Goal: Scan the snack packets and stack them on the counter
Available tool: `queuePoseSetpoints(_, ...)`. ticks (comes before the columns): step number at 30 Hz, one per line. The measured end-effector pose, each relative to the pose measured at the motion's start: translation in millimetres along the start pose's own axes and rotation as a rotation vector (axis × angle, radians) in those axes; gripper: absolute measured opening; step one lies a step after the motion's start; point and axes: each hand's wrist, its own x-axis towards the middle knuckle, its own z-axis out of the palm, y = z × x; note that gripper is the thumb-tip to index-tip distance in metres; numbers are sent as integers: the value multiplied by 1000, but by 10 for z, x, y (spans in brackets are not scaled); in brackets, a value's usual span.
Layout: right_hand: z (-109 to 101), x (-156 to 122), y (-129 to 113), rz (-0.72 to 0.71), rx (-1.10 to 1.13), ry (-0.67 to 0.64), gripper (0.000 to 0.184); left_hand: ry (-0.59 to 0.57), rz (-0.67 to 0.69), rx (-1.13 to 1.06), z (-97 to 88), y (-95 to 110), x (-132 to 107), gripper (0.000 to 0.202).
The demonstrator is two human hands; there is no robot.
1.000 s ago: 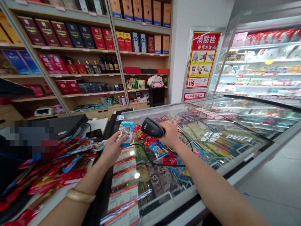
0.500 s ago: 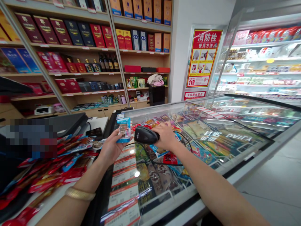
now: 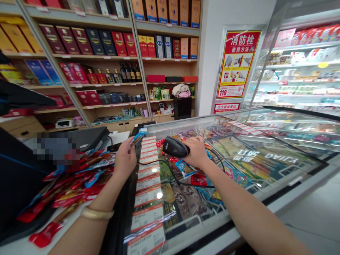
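Note:
My left hand (image 3: 125, 156) pinches a small blue snack packet (image 3: 138, 136), now turned nearly edge-on, above the left end of the freezer's glass top. My right hand (image 3: 197, 150) is wrapped round the handle of a black barcode scanner (image 3: 175, 147), whose head points left toward the packet. The scanner's black cable (image 3: 170, 170) loops over the glass below it. Under and beside the right hand lie red and blue snack packets, among them a blue one (image 3: 186, 168) and a red one (image 3: 198, 180). A gold bracelet (image 3: 97, 213) circles my left wrist.
A pile of red and blue snack packets (image 3: 90, 170) covers the white counter at left, beside a dark screen-like device (image 3: 95, 138). Price labels (image 3: 148, 198) line the freezer (image 3: 287, 184). Shelves of boxes and bottles (image 3: 106, 76) stand behind; a lit refrigerated display (image 3: 305, 67) is at right.
The blue packet in my left hand has tilted from facing me to nearly edge-on, and that hand has turned. My right hand still holds the scanner. The whole view has shifted slightly.

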Motion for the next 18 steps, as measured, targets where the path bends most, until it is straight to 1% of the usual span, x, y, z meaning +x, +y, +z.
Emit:
queuePoseSetpoints(1, 7, -3, 22, 11, -11, 17, 32, 42, 62, 137, -94, -7, 42, 37)
queuePoseSetpoints(2, 12, -5, 46, 22, -20, 34, 32, 89, 90, 264, -195, -9, 79, 38)
queuePoseSetpoints(3, 16, -7, 71, 33, -26, 50, 32, 141, 85, 386, -300, -13, 109, 39)
queuePoseSetpoints(5, 18, -9, 122, 55, -32, 85, 31, 241, 13, 598, -503, -47, 147, 40)
queuePoseSetpoints(6, 17, -8, 148, 64, -33, 104, 31, 271, -33, 679, -595, -89, 159, 39)
queuePoseSetpoints(8, 9, -4, 193, 83, -30, 137, 31, 289, -130, 781, -747, -237, 181, 31)
queuePoseSetpoints(10, 0, 2, 228, 115, -25, 156, 29, 273, -200, 790, -852, -455, 209, 14)
queuePoseSetpoints(11, -4, 6, 241, 136, -25, 160, 28, 269, -208, 754, -887, -573, 224, 11)
queuePoseSetpoints(12, -7, 9, 251, 156, -28, 162, 28, 267, -187, 693, -911, -684, 240, 19)
queuePoseSetpoints(14, -11, 15, 266, 188, -43, 161, 30, 257, -76, 541, -933, -844, 261, 39)
queuePoseSetpoints(16, -13, 21, 279, 208, -59, 147, 31, 275, 37, 439, -927, -879, 263, 50)
queuePoseSetpoints(18, -19, 28, 292, 223, -69, 131, 30, 304, 82, 444, -897, -780, 246, 47)
